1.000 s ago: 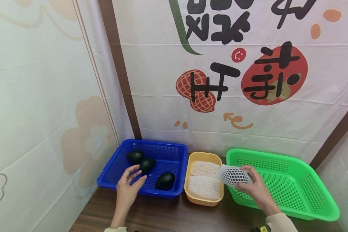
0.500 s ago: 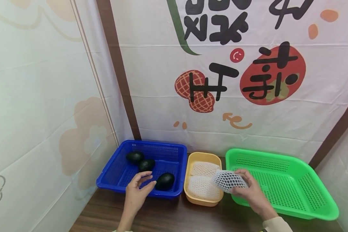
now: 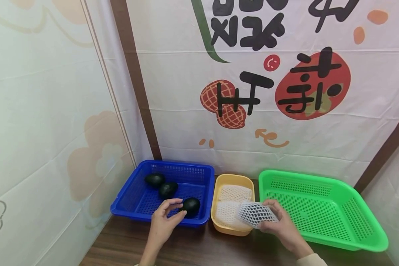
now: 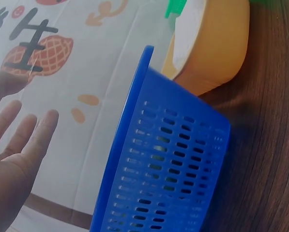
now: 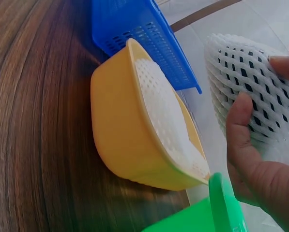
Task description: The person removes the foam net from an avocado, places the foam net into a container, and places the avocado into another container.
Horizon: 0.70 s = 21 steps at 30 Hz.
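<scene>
My right hand (image 3: 280, 223) grips a dark avocado (image 5: 255, 82) sleeved in a white foam net (image 3: 255, 214), thumb on one side and fingers on the other. It hangs over the right edge of the yellow tub (image 3: 219, 224). My left hand (image 3: 164, 221) reaches over the front rim of the blue basket (image 3: 119, 211), fingers bent loosely and parted from the thumb, holding nothing. Its fingertips overlap the left edge of a bare dark avocado (image 3: 191, 206). Two more avocados, one farther back (image 3: 154, 180) and one nearer (image 3: 168, 190), lie in the basket.
Inside the yellow tub lie white foam nets (image 3: 235, 193). A green basket (image 3: 322, 210) stands at the right. All three containers sit on a dark wood table (image 3: 186, 247), with a printed cloth (image 3: 179, 122) hanging behind.
My left hand has moved right, from near the middle avocado to the front right one. My right hand has carried the netted avocado left and toward me, over the yellow tub.
</scene>
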Available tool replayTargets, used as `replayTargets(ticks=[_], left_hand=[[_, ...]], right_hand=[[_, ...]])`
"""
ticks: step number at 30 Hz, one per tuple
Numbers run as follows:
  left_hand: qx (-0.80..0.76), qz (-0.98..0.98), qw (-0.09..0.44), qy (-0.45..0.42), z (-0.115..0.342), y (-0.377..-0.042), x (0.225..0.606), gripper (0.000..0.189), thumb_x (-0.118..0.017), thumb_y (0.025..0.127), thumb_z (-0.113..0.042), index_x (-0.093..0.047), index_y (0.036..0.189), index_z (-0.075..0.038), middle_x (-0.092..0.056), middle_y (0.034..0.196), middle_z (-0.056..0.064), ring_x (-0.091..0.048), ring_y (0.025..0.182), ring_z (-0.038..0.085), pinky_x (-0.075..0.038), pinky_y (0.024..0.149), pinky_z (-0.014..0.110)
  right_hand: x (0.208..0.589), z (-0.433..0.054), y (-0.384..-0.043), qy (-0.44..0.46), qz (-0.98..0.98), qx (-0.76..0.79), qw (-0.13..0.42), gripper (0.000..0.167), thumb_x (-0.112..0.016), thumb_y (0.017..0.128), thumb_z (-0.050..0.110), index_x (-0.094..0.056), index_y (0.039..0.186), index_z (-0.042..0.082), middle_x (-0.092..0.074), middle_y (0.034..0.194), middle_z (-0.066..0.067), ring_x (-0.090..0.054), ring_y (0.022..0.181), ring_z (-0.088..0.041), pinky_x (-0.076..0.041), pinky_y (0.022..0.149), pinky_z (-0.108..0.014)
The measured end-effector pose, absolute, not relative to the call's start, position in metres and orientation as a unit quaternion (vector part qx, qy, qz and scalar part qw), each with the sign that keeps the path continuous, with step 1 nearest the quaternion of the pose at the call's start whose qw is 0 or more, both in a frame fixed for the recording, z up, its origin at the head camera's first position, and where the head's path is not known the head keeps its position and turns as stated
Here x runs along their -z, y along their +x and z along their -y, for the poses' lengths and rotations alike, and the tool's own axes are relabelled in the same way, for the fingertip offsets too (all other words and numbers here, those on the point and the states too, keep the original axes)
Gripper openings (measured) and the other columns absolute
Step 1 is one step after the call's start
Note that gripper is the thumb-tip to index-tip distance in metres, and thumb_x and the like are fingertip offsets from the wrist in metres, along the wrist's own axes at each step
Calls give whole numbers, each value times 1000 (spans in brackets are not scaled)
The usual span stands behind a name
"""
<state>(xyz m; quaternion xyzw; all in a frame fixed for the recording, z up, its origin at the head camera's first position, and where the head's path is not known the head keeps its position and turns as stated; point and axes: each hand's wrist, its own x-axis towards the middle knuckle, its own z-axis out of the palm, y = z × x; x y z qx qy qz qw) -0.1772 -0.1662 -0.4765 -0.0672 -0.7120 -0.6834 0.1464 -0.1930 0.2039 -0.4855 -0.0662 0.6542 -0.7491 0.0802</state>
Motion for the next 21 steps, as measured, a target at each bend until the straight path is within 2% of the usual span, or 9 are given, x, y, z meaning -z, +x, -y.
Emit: replayTargets(ticks=[7, 13, 17, 21], left_hand=[[683, 709, 153, -87, 158, -177, 480, 32, -80, 77, 4, -67, 106, -1, -58, 115, 14, -61, 104, 32, -57, 79, 33], [696, 701, 125, -91, 153, -175, 480, 32, -79, 78, 2, -66, 107, -1, -58, 116, 14, -60, 106, 36, -57, 80, 33], [703, 696, 111, -100, 150, -174, 478, 32, -77, 79, 4, -66, 108, -2, -58, 115, 15, -60, 105, 34, -57, 81, 34], [706, 690, 108, -118, 144, -174, 479, 31, -77, 78, 6, -66, 106, -1, -58, 114, 18, -62, 103, 29, -57, 81, 36]], right_hand=[[488, -198, -191, -87, -643, 754, 98, 61, -67, 69, -14, -40, 121, 2, -43, 127, -25, -57, 103, -36, -56, 79, -50], [490, -193, -188, -92, -646, 751, 104, 60, -67, 70, -13, -42, 122, 3, -46, 126, -23, -58, 102, -37, -55, 79, -51], [489, -188, -187, -89, -637, 758, 110, 61, -67, 70, -13, -42, 124, 4, -45, 129, -23, -57, 104, -38, -54, 80, -54], [488, -183, -188, -91, -629, 764, 114, 62, -68, 71, -12, -42, 124, 5, -43, 129, -23, -57, 105, -38, -55, 80, -52]])
